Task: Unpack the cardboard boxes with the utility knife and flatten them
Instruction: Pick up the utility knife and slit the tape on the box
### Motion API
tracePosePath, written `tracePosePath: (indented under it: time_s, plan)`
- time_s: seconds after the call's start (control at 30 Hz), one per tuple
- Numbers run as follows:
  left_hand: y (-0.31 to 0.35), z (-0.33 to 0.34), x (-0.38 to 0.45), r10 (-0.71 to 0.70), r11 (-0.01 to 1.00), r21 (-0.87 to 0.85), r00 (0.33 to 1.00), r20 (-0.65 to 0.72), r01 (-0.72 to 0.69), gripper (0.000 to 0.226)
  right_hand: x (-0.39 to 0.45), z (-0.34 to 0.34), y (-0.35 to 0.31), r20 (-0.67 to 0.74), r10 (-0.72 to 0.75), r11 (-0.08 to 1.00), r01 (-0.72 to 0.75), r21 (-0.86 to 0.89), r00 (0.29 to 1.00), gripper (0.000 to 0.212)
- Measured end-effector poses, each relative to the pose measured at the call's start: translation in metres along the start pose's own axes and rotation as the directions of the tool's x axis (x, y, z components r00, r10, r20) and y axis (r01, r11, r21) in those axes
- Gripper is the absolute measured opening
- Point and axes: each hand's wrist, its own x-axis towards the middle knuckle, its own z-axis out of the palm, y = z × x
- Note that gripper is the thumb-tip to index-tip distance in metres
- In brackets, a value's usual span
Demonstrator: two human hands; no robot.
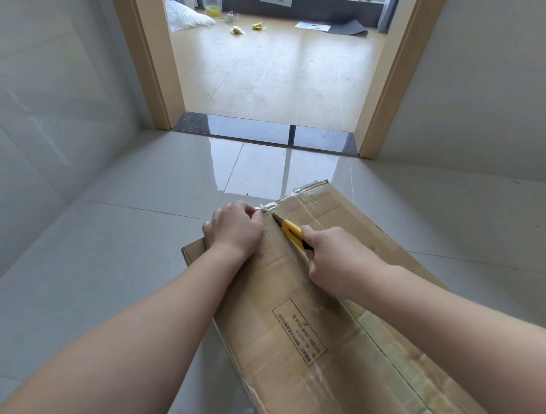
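Your right hand (332, 260) is wrapped tight around the utility knife (294, 232), whose blade points up and away from that grip along the cardboard box (304, 326)'s taped seam, while your left hand (234, 230), just left of it, presses the box.

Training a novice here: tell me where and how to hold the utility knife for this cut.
Hold the utility knife by its rear handle, from behind, as the right hand does: the blade points away along the cardboard box seam. Keep the left hand beside the blade.
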Motion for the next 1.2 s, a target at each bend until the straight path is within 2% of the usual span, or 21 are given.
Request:
tracePosePath:
  time_s: [0.27,0.67,0.73,0.77,0.8,0.83,0.9,0.93,0.97,1.0,1.07,1.2]
  plan:
    - [-0.001,0.001,0.003,-0.015,1.0,0.003,1.0,0.011,0.015,0.03,-0.023,0.013,0.011,-0.007,-0.027,1.0,0.027,0.0,1.0,0.064]
    - [0.0,0.002,0.005,-0.01,1.0,0.029,1.0,0.017,0.009,0.026,-0.049,0.024,0.028,-0.009,-0.035,0.999,0.034,-0.03,0.999,0.065]
    - [0.001,0.003,0.004,0.018,0.999,0.037,1.0,-0.024,-0.017,0.026,-0.05,0.026,0.028,-0.016,-0.037,0.999,0.036,-0.033,0.999,0.065]
    - [0.001,0.002,0.002,0.087,0.995,0.044,0.994,-0.061,-0.085,0.029,-0.051,0.027,0.028,-0.02,-0.04,0.999,0.039,-0.034,0.999,0.065]
    - [0.0,0.0,0.0,0.227,0.973,0.057,0.969,-0.093,-0.222,0.031,-0.051,0.028,0.027,-0.028,-0.043,0.999,0.042,-0.034,0.999,0.065]
    - [0.0,-0.002,-0.003,0.412,0.911,0.069,0.906,-0.093,-0.407,0.031,-0.051,0.028,0.027,-0.036,-0.046,0.998,0.045,-0.032,0.998,0.065]
    - [0.001,-0.004,-0.009,0.706,0.701,0.1,0.707,0.042,-0.706,0.029,-0.051,0.027,0.028,-0.047,-0.051,0.998,0.049,-0.03,0.998,0.066]
    - [0.003,-0.004,-0.01,0.759,0.629,0.108,0.638,0.128,-0.77,0.027,-0.051,0.026,0.029,-0.047,-0.051,0.998,0.049,-0.03,0.998,0.066]
    - [0.005,-0.004,-0.011,0.761,0.611,0.108,0.619,0.191,-0.784,0.024,-0.05,0.025,0.029,-0.046,-0.05,0.998,0.049,-0.034,0.998,0.066]
    - [0.006,-0.004,-0.01,0.743,0.628,0.095,0.632,0.222,-0.772,0.023,-0.05,0.024,0.028,-0.043,-0.051,0.998,0.049,-0.04,0.998,0.067]
    - [0.008,-0.003,-0.007,0.712,0.668,0.066,0.662,0.233,-0.741,0.022,-0.051,0.023,0.027,-0.032,-0.051,0.998,0.049,-0.051,0.998,0.066]
    - [0.008,-0.006,-0.008,0.727,0.651,0.041,0.638,0.252,-0.758,0.026,-0.049,0.022,0.027,-0.026,-0.038,0.998,0.037,-0.045,0.999,0.065]
